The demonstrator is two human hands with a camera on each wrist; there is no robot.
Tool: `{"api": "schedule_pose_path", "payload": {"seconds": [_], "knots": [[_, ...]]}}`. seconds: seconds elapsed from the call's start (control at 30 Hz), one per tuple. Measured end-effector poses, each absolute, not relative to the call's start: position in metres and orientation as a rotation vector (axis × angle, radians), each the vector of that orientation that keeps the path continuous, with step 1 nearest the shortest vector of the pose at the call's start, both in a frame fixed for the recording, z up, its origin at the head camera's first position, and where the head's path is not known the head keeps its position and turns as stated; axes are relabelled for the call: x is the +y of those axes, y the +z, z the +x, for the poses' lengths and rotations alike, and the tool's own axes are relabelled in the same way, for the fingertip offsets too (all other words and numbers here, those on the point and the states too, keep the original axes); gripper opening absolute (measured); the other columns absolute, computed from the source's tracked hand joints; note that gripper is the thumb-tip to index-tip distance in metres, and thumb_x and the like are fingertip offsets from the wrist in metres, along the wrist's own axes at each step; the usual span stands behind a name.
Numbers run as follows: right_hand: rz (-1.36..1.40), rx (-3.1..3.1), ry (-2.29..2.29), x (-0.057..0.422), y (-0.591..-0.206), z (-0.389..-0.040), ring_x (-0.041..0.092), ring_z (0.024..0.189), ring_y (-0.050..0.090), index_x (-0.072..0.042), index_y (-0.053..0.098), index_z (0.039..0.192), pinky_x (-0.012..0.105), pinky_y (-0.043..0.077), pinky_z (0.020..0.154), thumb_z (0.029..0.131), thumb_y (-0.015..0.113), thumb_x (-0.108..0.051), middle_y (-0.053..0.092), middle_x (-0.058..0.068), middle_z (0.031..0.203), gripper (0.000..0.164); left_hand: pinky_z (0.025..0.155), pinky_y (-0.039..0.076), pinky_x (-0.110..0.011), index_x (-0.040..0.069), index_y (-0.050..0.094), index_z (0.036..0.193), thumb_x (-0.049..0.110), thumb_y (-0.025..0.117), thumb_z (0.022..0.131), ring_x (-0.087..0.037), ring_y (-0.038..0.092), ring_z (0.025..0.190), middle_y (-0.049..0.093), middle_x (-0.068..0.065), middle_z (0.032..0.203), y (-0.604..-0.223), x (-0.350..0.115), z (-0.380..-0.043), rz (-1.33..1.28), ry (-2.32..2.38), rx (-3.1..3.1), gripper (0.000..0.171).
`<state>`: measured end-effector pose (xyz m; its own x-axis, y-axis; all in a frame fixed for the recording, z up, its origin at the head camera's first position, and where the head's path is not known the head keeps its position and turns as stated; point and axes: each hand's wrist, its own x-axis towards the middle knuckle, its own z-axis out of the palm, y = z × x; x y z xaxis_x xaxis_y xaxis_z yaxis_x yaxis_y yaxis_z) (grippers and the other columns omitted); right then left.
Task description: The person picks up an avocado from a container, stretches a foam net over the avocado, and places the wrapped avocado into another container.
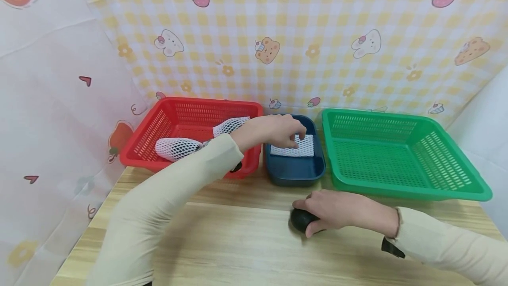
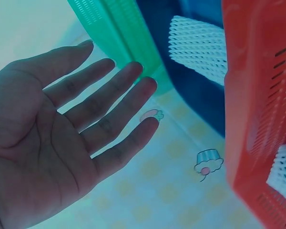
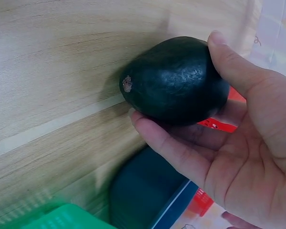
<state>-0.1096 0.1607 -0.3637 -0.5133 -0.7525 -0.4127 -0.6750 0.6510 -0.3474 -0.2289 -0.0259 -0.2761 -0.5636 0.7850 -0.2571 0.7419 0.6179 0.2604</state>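
Observation:
My right hand (image 1: 331, 208) holds a dark avocado (image 1: 302, 220) at the table, in front of the blue tray. In the right wrist view the avocado (image 3: 176, 81) is smooth and oval with a pale stem scar, gripped between thumb and fingers. Over the blue tray (image 1: 295, 173) hovers my left hand (image 1: 279, 131), its fingers spread and relaxed with nothing in them, as the left wrist view shows. A white foam net sleeve (image 1: 299, 147) lies flat in that tray, just below the left fingertips.
To the left stands a red basket (image 1: 190, 100) with white foam net sleeves (image 1: 176, 148) in it, partly hidden by my left arm. On the right is a green basket (image 1: 409, 193). A patterned cloth (image 1: 246, 25) hangs behind the wooden table (image 1: 222, 242).

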Motion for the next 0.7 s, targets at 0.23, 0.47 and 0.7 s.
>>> {"api": "schedule_pose_path", "payload": {"seconds": [0.23,0.47,0.7], "knots": [[-1.107,2.332,-0.212,0.161,-0.364,-0.11,0.005,0.072,0.056,-0.013,0.064,0.121,0.027,0.049,0.065,0.085,0.082,-0.041,0.062,-0.01,0.087,0.049,0.079,0.055,-0.026,0.017,0.064,0.136,0.026,0.07,0.098,-0.014,0.062,0.1,0.066,-0.004,0.123,-0.285,-0.022,-0.237,1.171,0.217,2.52,0.04],[-1.077,2.338,-0.208,0.161,-0.362,-0.109,0.005,0.073,0.056,-0.013,0.064,0.124,0.027,0.049,0.065,0.085,0.083,-0.041,0.062,-0.01,0.087,0.052,0.078,0.055,-0.029,0.013,0.064,0.135,0.023,0.07,0.098,-0.016,0.06,0.099,0.065,-0.005,0.117,-0.293,-0.016,-0.248,1.098,0.28,2.543,0.038],[-1.105,2.342,-0.216,0.161,-0.362,-0.109,0.005,0.073,0.056,-0.011,0.064,0.125,0.027,0.049,0.065,0.085,0.082,-0.041,0.063,-0.009,0.087,0.053,0.083,0.055,-0.031,0.011,0.063,0.133,0.024,0.073,0.095,-0.02,0.058,0.109,0.062,-0.011,0.128,-0.3,-0.014,-0.261,1.031,0.35,2.582,0.041]]}}
